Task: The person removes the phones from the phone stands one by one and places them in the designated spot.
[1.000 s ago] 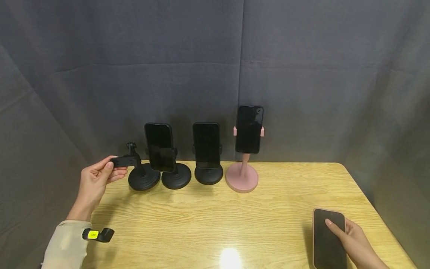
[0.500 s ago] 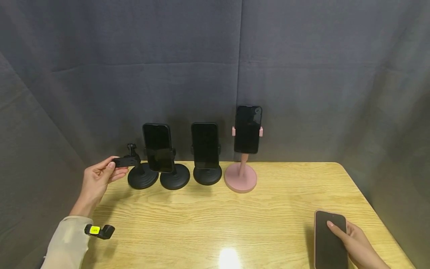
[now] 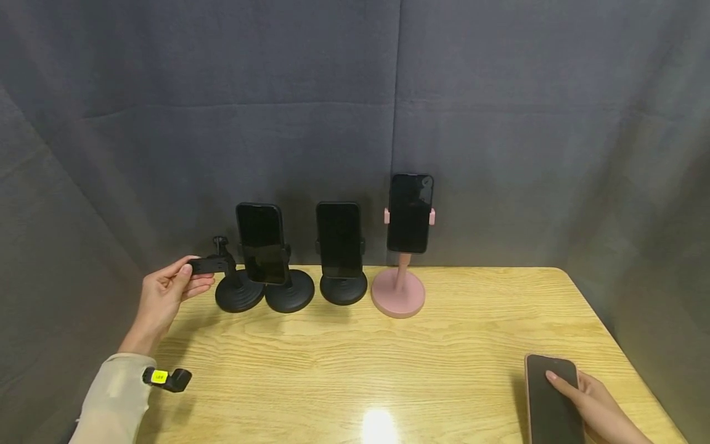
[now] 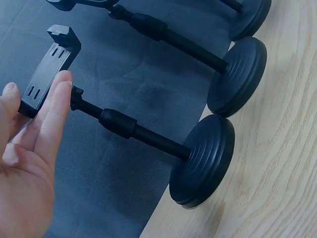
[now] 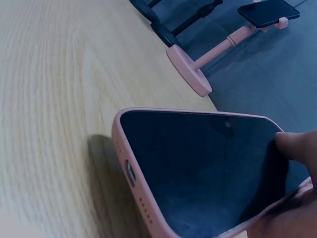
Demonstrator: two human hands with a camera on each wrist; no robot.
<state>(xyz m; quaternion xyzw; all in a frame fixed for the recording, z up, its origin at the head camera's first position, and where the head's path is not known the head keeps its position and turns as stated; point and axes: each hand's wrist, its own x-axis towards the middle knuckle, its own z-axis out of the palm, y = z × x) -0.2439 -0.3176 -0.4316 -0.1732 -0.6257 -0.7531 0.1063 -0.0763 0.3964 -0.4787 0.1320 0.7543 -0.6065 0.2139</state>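
Observation:
At the far left of the table, my left hand (image 3: 163,296) pinches the black clamp (image 4: 47,74) of a black phone stand (image 4: 153,141) between thumb and fingers. That clamp holds no phone. The stand's round base (image 3: 238,291) rests on the table's back edge. Near the front right, my right hand (image 3: 601,401) grips a smartphone (image 3: 553,404) in a pink case, screen up. In the right wrist view the thumb lies on its screen, and the phone is lifted above the wood with a shadow beneath. Its lower end is cut off in the head view.
Along the back edge stand two more black phone stands (image 3: 289,293) (image 3: 344,290) and a pink phone stand (image 3: 398,293), each bearing a phone. A grey curtain (image 3: 499,135) hangs behind the wooden table (image 3: 444,357). A wrist camera (image 3: 169,379) is strapped to the left sleeve.
My right hand and the pink-cased phone have shifted slightly right and toward the front edge. The left hand keeps its pinch on the clamp, with only a slight shift right.

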